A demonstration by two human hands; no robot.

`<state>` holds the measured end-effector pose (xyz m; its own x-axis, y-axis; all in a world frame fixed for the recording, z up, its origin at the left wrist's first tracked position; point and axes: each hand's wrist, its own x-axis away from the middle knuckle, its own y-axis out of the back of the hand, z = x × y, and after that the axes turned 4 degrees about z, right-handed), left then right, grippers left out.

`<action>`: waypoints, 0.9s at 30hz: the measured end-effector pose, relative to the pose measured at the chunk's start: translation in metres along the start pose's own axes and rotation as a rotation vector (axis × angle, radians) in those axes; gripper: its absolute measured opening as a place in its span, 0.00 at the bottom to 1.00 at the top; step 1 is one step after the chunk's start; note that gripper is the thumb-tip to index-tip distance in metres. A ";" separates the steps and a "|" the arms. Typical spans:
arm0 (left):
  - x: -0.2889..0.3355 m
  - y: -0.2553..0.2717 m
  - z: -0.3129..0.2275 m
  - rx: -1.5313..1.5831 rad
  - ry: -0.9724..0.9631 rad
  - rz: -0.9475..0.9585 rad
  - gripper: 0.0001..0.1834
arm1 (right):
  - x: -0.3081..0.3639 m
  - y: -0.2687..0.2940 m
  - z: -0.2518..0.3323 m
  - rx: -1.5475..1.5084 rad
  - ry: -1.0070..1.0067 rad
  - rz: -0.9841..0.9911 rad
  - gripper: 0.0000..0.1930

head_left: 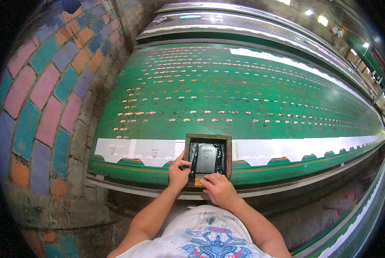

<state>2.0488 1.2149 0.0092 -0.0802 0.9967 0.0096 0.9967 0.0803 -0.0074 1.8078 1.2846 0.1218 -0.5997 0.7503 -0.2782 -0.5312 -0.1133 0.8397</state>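
Wooden frame [229, 157] was set at the near edge of the long green worktop [166, 130], across the white strip [261, 150] laid along that edge, with strip showing on both its left and right. Inside the frame, dark ink [219, 160] was spread along the left and right sides, while a greyer rectangle [207, 159] was left between them. At the near end of the frame, a yellow-orange blade [198, 179] was held by the right hand [221, 189], its fingers closed together on the upper part. The left hand [179, 173] was placed at the near left side of the frame, with fingers partly curled; whether the rim was firmly gripped could not be told. As for progress, small grey marks [154, 153] were seen on the strip to the left, so that part was judged to be already printed. To the right, only faint tints could be made out and no such grey mark was clearly seen, so most of that length was judged to be left. The spot under the frame was hidden, and its print could not be checked. Farther off, rows of small coloured patches [193, 112] were spread across the worktop.
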 end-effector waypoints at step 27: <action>0.007 -0.007 -0.012 -0.247 -0.087 -0.009 0.10 | -0.069 -0.001 -0.044 0.097 -0.081 0.011 0.28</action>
<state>2.0412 1.2214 0.0217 -0.0792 0.9938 -0.0776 0.9669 0.0955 0.2365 1.8230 1.2044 0.1195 -0.5529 0.7998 -0.2335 -0.4622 -0.0612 0.8847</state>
